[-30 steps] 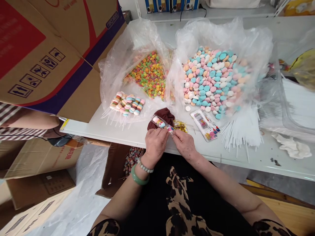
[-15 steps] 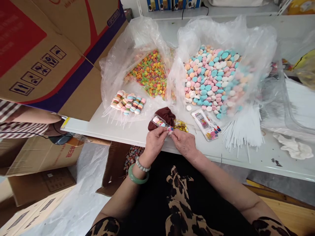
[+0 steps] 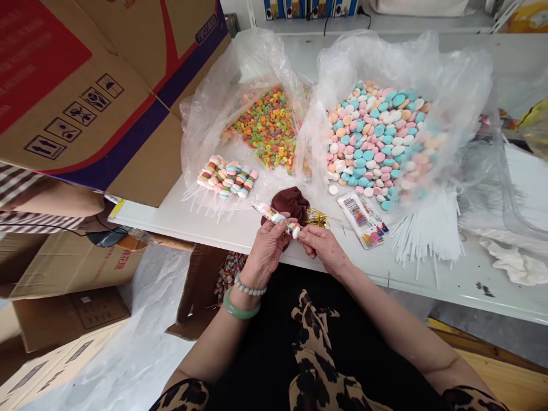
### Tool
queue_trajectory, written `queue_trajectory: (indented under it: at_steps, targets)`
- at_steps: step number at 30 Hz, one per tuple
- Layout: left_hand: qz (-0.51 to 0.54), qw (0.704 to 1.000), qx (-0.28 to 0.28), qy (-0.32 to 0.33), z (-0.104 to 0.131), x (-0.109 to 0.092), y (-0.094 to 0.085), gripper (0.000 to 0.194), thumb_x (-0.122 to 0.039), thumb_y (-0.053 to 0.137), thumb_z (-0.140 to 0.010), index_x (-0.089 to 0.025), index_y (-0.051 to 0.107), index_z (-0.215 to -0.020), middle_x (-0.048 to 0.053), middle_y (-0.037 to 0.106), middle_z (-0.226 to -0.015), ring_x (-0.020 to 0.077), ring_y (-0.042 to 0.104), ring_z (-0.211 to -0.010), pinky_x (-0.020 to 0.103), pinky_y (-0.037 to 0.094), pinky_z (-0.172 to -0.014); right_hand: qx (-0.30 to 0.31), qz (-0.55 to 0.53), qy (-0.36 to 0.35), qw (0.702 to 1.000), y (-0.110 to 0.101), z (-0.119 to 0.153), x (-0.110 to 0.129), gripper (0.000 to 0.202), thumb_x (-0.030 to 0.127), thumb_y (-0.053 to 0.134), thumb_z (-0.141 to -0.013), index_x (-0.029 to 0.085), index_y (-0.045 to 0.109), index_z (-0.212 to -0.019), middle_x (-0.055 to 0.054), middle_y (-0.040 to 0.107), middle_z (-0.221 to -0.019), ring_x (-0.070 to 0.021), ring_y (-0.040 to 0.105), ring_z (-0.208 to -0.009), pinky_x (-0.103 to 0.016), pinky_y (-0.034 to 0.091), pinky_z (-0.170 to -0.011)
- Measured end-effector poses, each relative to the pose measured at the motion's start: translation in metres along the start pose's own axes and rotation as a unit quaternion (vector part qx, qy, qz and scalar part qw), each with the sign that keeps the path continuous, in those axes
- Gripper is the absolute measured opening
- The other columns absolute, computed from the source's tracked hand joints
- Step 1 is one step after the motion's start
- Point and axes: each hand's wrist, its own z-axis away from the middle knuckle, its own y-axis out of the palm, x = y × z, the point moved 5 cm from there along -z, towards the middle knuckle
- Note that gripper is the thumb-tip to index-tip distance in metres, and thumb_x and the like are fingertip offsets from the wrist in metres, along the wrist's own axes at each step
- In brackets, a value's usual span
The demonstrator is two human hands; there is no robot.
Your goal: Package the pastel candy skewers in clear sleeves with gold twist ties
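Center frame: my left hand [image 3: 268, 245] has its grip closed on the candy-filled wrapper [image 3: 269, 213]; my right hand [image 3: 323, 246] pinches the near end, apparently for two-point stability. White sticks [image 3: 426, 231], right of center, overlie the tabletop [image 3: 169, 221], probably for reach.

Hands: 2, one left hand [image 3: 269, 245], one right hand [image 3: 323, 245]. Wrapped candy stick [image 3: 269, 213] held: 1. Open clear bags of candy: 2, one ring-candy bag [image 3: 250, 63], one disc-candy bag [image 3: 372, 54]. Loose white disc [image 3: 333, 190]: 1. Brown cloth [image 3: 293, 204]: 1. Bracelets: 2, one beaded bracelet [image 3: 250, 289], one green bangle [image 3: 240, 311]. Handling symbols [image 3: 81, 113] on big carton [image 3: 141, 154]: 5. Candy skewers [image 3: 226, 178]: several, overlapping, exact count unclear. White sticks [image 3: 423, 234]: many, uncountable.
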Motion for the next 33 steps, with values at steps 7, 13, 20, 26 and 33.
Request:
queue_trajectory:
  at_steps: [7,13,20,26,33]
  targets:
    - [-0.004,1.0,0.013,-0.012,0.0,0.006,0.0,0.043,-0.035,0.083,-0.067,-0.014,0.068,-0.101,0.008,0.074,-0.091,0.0172,0.069,-0.082,0.028,0.051,-0.074,-0.066,0.099,-0.027,0.992,-0.006,0.002,0.007,0.033,0.048,0.063,-0.075,0.02,0.053,-0.059,0.006,0.045,-0.045,-0.008,0.035,-0.042,-0.023,0.027,-0.042]
    - [-0.022,0.999,0.029,-0.006,-0.003,0.012,0.003,0.046,-0.039,0.082,-0.068,-0.015,0.067,-0.104,0.008,0.074,-0.096,0.0172,0.068,-0.087,0.03,0.05,-0.083,-0.13,0.137,-0.053,0.981,-0.01,-0.003,0.0,0.036,0.047,0.062,-0.075,0.021,0.051,-0.053,0.005,0.041,-0.044,-0.0104,0.037,-0.047,-0.024,0.028,-0.047]
    - [-0.128,0.991,-0.001,0.036,-0.005,0.02,0.007,0.043,-0.044,0.074,-0.075,-0.016,0.061,-0.103,0.007,0.07,-0.092,0.0168,0.065,-0.083,0.033,0.051,-0.079,-0.213,0.233,-0.139,0.939,-0.018,0.0,-0.002,0.039,0.052,0.059,-0.082,0.021,0.053,-0.059,0.004,0.048,-0.057,-0.0121,0.043,-0.059,-0.025,0.034,-0.059]
    - [-0.475,0.774,-0.119,0.402,0.026,-0.002,0.01,0.019,-0.031,0.07,-0.082,-0.02,0.062,-0.096,0.002,0.064,-0.086,0.0145,0.059,-0.078,0.03,0.048,-0.074,-0.244,0.299,-0.164,0.908,-0.026,0.003,0.005,0.037,0.049,0.06,-0.084,0.022,0.053,-0.059,0.004,0.051,-0.055,-0.0124,0.045,-0.055,-0.025,0.034,-0.057]
    - [-0.669,0.503,-0.028,0.546,0.036,-0.008,0.033,0.01,-0.018,0.06,-0.089,-0.019,0.066,-0.096,0.005,0.071,-0.085,0.0173,0.064,-0.079,0.034,0.043,-0.078,-0.275,0.437,-0.231,0.825,-0.02,0.013,0.014,0.036,0.043,0.054,-0.09,0.021,0.057,-0.061,0.002,0.056,-0.053,-0.0115,0.047,-0.05,-0.025,0.031,-0.054]
